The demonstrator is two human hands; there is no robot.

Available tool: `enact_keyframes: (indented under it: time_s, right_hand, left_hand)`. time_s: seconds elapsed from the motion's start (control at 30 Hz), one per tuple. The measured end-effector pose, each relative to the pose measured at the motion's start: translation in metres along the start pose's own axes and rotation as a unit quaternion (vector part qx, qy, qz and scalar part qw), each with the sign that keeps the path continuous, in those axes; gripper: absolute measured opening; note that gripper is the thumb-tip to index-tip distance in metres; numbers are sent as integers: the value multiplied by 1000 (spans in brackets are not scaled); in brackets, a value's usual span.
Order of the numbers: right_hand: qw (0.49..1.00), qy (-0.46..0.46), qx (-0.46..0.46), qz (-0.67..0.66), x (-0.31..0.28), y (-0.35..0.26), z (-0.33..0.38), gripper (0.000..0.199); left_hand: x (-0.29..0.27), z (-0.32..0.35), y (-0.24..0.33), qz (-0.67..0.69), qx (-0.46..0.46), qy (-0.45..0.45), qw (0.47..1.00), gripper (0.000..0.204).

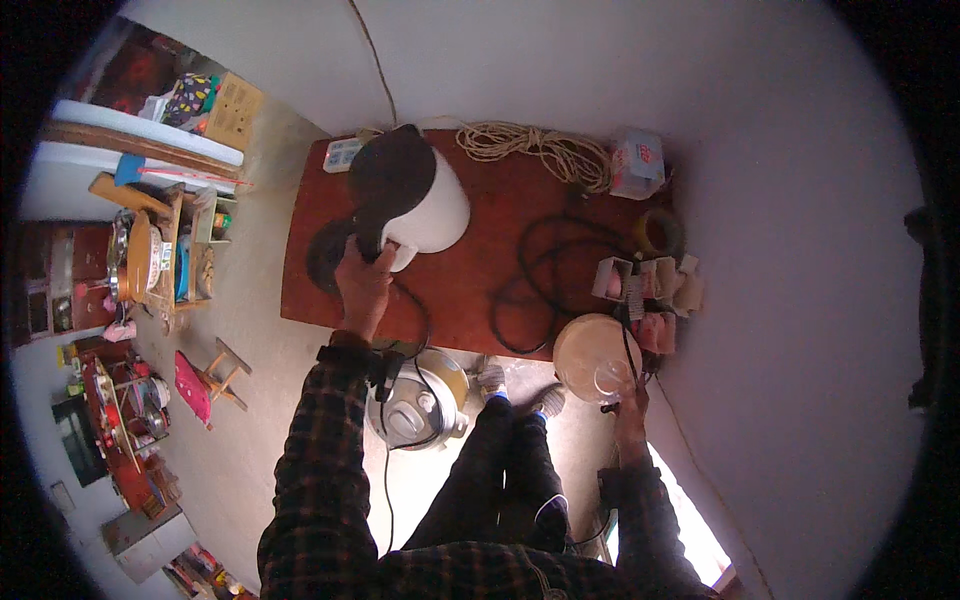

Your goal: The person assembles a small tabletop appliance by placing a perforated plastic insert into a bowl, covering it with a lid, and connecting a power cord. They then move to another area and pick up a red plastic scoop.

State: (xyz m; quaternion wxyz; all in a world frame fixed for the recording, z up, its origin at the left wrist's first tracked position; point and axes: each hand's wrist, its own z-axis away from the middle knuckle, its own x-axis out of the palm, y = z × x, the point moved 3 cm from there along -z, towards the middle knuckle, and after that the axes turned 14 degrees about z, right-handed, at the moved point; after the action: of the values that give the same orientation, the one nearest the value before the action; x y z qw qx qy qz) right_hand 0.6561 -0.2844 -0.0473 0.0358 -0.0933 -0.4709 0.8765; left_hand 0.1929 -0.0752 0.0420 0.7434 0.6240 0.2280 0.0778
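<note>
A white kettle (440,215) with a black lid is held up over the left part of the red-brown table (490,270). My left hand (364,285) is closed round its handle. Beside that hand a black round base (328,255) rests on the table. At the table's front right corner is a round, pale beige vessel (590,350). My right hand (630,412) is at its near right rim, next to a clear, shiny round part (612,380). Its fingers are partly hidden, so I cannot tell whether it grips the vessel or the clear part.
A coiled pale rope (540,145), a clear plastic box (638,165), a tape roll (658,232), small opened boxes (655,280) and a looped black cable (522,260) lie on the table. A power strip (341,155) is at the back left. Below the front edge stands a silver cooker (410,410).
</note>
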Motion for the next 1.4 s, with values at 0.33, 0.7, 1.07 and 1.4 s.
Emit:
enact_keyframes:
  time_s: [0.33,0.7,1.07,1.4]
  right_hand:
    - [1000,3,-20,1,0,3,-2,80]
    - [999,5,-26,24,6,-12,2,90]
    - [999,30,-29,11,11,-13,-1,91]
    - [999,32,-16,37,14,-19,3,98]
  left_hand:
    - [10,35,35,-301,257,114,911,54]
    - [187,201,-60,72,-84,-406,907,54]
    - [186,141,-75,-32,-10,-275,961,58]
    - [205,83,-83,-304,118,-269,906,73]
